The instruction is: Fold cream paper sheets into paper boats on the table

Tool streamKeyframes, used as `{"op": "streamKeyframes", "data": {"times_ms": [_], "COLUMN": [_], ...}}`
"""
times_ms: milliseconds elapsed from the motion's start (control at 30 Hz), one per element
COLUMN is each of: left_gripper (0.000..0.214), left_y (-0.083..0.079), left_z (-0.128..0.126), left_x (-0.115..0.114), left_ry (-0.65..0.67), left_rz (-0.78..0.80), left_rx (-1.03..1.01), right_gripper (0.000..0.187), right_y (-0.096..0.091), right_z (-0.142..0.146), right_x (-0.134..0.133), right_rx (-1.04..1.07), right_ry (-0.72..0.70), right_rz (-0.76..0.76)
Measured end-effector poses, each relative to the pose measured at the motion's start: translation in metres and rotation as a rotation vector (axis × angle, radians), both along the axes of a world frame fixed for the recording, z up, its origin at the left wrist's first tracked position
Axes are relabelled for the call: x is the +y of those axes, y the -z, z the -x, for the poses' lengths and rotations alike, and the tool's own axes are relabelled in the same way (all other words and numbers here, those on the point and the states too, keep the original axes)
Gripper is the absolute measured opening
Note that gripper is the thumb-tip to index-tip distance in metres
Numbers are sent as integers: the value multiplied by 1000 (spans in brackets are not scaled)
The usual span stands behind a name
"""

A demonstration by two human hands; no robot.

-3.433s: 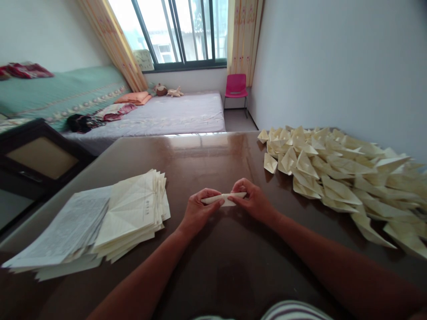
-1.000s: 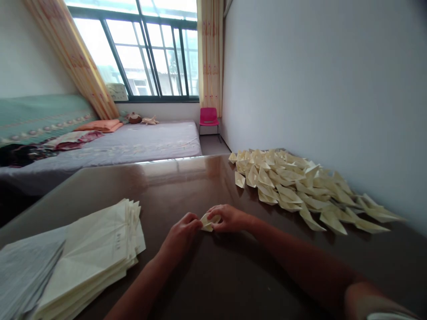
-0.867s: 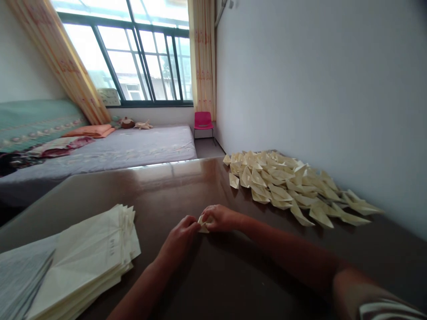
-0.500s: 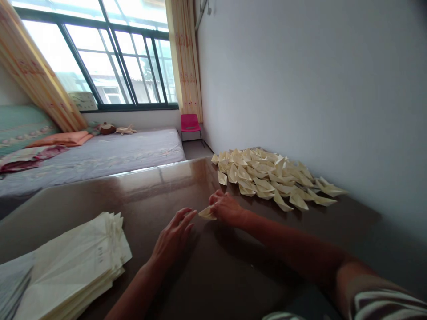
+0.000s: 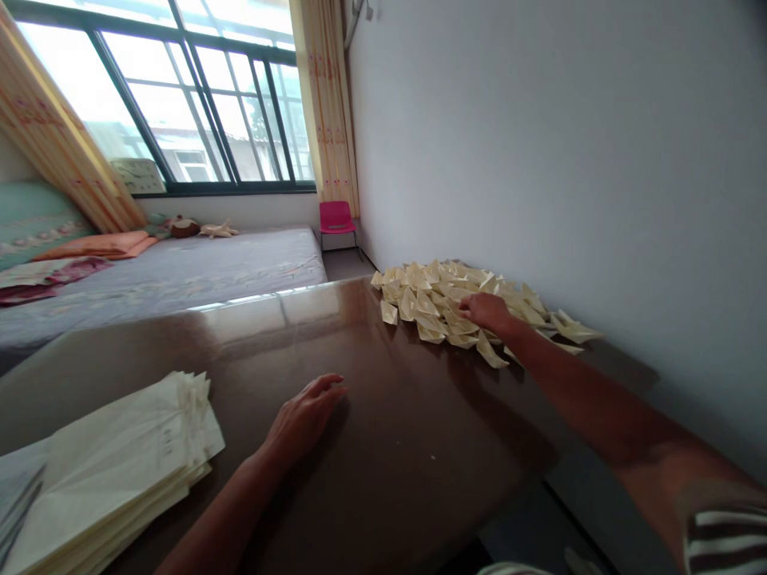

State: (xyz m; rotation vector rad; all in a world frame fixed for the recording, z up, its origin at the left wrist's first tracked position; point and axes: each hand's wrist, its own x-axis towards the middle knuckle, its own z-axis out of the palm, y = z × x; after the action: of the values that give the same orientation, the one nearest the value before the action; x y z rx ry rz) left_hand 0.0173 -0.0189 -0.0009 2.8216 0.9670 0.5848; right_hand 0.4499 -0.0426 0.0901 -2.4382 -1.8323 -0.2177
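Note:
My right hand point(image 5: 486, 310) reaches over the heap of folded cream paper boats point(image 5: 428, 307) on the right of the table. Its fingers are pinched at a paper boat point(image 5: 457, 321) among the others; the palm hides part of the heap. Nearer to me, my left hand point(image 5: 305, 411) rests on the brown tabletop, fingers loosely stretched out, holding nothing. A stack of cream paper sheets point(image 5: 113, 471) with crease lines lies to the left of that hand.
The glossy brown table point(image 5: 257, 335) spans the foreground, with a white wall point(image 5: 509, 144) along its right side. Beyond it stand a bed point(image 5: 257, 255) with folded bedding and a pink chair point(image 5: 335, 217) below the curtained window point(image 5: 204, 104).
My right hand has carried a paper boat from the middle of the table, beside my left hand, to the heap at the right. The left hand stays on the table with little movement.

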Motion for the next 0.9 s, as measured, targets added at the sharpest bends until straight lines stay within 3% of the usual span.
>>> {"op": "streamKeyframes", "data": {"times_ms": [167,333,467,567,633,733,900], "left_gripper": [32,29,29,24,22,28,66], "left_y": [-12,-35,-53,-61,-66,-79,-96], "left_z": [1,-4,-5,5,26,83,188], "left_x": [2,4,-5,-9,-9,-11,-21], "left_ry": [31,53,2,-46,-112,-243,-508], "left_rz": [5,40,63,106,133,168,288], "left_rx": [-67,-104,-9,55,91,124,215], "right_gripper": [22,22,34,32,29,26,25], "right_y": [-1,-7,-13,-5,9,33,59], "right_z": [-9,-8,21,65,100,149,203], "right_x": [0,-8,-5,3,4,-4,-19], "right_rx": [5,3,-39,5,68,139,182], "right_ry": [-11,-45,-78,-289,-459,-736,-1018], "right_rz": [37,44,-90,-128,-106,-55,48]}}
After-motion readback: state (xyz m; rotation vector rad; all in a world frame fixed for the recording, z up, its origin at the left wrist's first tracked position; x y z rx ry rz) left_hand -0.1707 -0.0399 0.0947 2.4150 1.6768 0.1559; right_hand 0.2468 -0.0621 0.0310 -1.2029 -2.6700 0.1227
